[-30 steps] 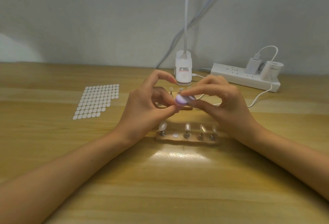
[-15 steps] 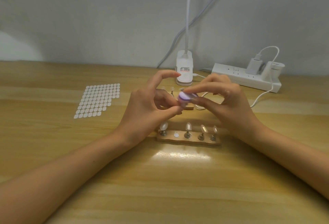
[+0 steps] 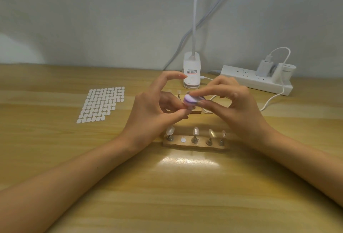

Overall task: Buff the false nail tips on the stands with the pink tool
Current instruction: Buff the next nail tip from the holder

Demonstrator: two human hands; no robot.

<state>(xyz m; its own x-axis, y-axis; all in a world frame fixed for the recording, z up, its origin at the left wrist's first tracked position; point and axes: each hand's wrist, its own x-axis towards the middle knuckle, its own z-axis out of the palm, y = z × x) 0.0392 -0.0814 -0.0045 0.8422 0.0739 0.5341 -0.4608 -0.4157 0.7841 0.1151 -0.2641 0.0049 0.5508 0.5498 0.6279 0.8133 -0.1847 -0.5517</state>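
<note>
My right hand (image 3: pixel 235 108) pinches the pink and purple buffing tool (image 3: pixel 190 100) between forefinger and thumb, above the table. My left hand (image 3: pixel 154 114) meets it from the left, thumb and curled fingers pinching a small nail tip stand just under the tool, with the forefinger raised. The tool and fingers hide most of that stand. In front of the hands a near wooden base (image 3: pixel 196 145) carries several stands with clear nail tips (image 3: pixel 196 131) and one free spot with a white dot (image 3: pixel 183 140). A far wooden base (image 3: pixel 196 111) with nail tips (image 3: pixel 178 92) shows partly behind my hands.
A sheet of white adhesive dots (image 3: pixel 101 104) lies at the left. At the back stand a white clip lamp base (image 3: pixel 191 69) and a white power strip (image 3: pixel 256 79) with a charger, whose cable (image 3: pixel 272 99) trails behind my right hand.
Both hands stay over the same spot. The tool has shifted only slightly against what my left hand holds.
</note>
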